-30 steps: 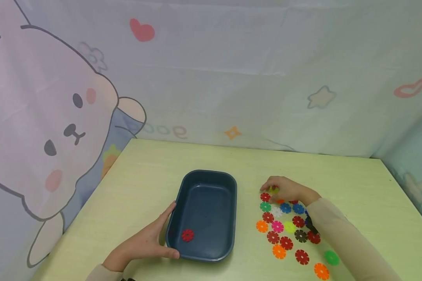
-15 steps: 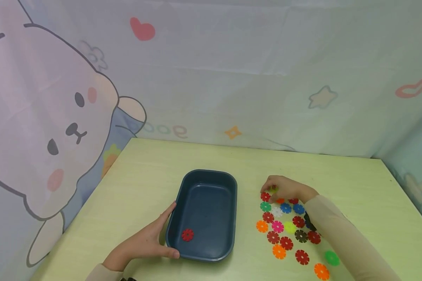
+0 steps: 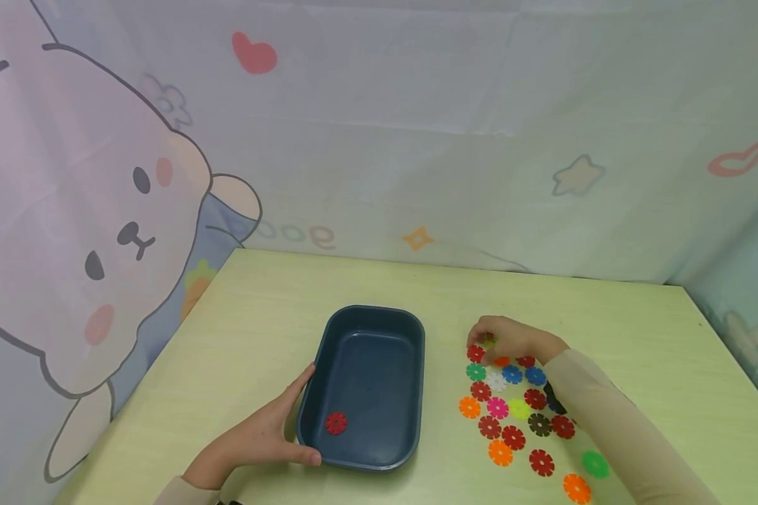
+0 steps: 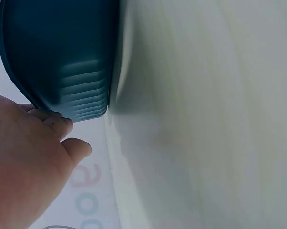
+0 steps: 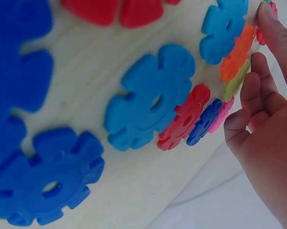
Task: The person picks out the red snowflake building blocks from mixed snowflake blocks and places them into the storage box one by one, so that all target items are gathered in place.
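A dark blue rectangular tray (image 3: 369,393) stands on the table with one red interlocking disc (image 3: 336,423) inside. My left hand (image 3: 262,435) grips its near left corner, thumb along the front side and fingers on the left side; the left wrist view shows fingertips at the rim (image 4: 19,78). At the far left of the scattered notched plastic discs, my right hand (image 3: 508,338) pinches a red interlocking disc (image 3: 476,353) between thumb and finger. In the right wrist view its other fingers are curled beside a yellow-green disc (image 5: 236,81). The hand partly covers the discs beneath it.
Many flat discs lie right of the tray, including a green one (image 3: 476,372), a pink one (image 3: 497,407), a brown one (image 3: 540,424) and an orange one (image 3: 577,488). My right sleeve (image 3: 619,421) hangs over some. A printed cloth (image 3: 379,140) borders the table's back edge.
Almost nothing differs: my right hand stays over the far left discs with only a slight shift of wrist and sleeve. The left hand and tray have not moved.
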Action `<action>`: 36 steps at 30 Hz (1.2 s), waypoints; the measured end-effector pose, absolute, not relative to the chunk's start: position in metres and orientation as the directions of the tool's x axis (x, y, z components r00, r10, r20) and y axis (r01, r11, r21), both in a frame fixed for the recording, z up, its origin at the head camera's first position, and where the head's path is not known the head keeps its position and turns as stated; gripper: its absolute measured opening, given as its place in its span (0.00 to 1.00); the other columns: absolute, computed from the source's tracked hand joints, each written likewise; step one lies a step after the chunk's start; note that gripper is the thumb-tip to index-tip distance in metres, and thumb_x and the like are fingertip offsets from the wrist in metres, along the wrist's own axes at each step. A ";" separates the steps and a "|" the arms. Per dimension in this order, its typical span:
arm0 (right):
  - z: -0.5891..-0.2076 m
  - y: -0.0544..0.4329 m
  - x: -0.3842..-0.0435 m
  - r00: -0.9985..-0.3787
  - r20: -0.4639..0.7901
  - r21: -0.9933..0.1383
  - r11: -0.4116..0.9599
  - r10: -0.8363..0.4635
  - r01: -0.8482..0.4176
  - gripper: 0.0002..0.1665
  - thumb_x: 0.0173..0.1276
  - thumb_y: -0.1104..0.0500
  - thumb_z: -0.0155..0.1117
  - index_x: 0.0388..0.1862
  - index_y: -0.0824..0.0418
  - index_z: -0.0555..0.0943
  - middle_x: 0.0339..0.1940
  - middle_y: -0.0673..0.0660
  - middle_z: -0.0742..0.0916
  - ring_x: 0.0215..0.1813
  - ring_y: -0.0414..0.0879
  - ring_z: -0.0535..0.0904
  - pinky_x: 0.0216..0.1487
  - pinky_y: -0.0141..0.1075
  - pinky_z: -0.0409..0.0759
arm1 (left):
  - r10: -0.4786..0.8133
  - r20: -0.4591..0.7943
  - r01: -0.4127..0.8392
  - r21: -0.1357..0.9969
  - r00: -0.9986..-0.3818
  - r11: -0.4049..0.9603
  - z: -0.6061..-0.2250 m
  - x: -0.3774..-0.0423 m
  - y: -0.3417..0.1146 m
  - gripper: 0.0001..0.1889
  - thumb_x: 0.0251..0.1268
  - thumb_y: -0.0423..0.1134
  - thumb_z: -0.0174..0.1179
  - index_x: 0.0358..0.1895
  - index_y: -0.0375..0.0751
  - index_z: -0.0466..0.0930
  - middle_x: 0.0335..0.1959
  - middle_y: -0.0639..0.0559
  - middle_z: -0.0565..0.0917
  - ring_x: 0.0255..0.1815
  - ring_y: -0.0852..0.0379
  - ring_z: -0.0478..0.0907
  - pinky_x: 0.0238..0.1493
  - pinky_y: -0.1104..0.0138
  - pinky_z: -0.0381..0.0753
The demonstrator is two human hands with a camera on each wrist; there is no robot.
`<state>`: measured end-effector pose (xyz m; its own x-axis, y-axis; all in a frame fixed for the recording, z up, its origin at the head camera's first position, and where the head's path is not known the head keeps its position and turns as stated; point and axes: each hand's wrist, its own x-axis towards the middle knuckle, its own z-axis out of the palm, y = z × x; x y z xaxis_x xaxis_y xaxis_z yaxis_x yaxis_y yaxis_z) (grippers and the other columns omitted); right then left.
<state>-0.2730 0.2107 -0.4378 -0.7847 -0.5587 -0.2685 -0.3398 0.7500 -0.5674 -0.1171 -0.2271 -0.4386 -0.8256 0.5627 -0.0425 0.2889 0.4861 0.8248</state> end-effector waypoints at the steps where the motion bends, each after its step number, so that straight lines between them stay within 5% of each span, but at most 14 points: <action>1: -0.438 0.210 -0.273 -0.782 -0.261 -0.569 0.745 -0.566 -0.349 0.14 0.58 0.65 0.72 0.42 0.54 0.82 0.43 0.51 0.79 0.49 0.50 0.73 0.55 0.47 0.75 | 0.562 -0.043 0.288 0.825 -0.826 0.487 -0.439 -0.117 -0.227 0.64 0.49 0.47 0.75 0.78 0.47 0.31 0.79 0.41 0.42 0.77 0.38 0.44 0.66 0.38 0.57; 19: -0.438 0.214 -0.270 -0.790 -0.257 -0.580 0.743 -0.556 -0.334 0.16 0.56 0.61 0.74 0.44 0.58 0.83 0.36 0.50 0.81 0.40 0.47 0.73 0.46 0.39 0.76 | 0.555 -0.042 0.288 0.820 -0.831 0.494 -0.439 -0.116 -0.228 0.64 0.49 0.47 0.75 0.78 0.47 0.31 0.78 0.41 0.43 0.76 0.39 0.44 0.66 0.41 0.58; 36: -0.426 0.212 -0.266 -0.798 -0.162 -0.599 0.700 -0.581 -0.388 0.16 0.57 0.60 0.71 0.44 0.60 0.80 0.38 0.51 0.80 0.43 0.48 0.72 0.47 0.40 0.76 | 0.559 -0.057 0.267 0.835 -0.827 0.481 -0.439 -0.117 -0.227 0.63 0.49 0.45 0.75 0.78 0.48 0.31 0.78 0.41 0.43 0.76 0.38 0.45 0.66 0.39 0.57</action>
<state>-0.2663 0.2118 -0.4259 -0.7976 -0.5811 -0.1620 -0.3882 0.7000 -0.5994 -0.1170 -0.2275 -0.4387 -0.8272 0.5589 -0.0573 0.2670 0.4808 0.8352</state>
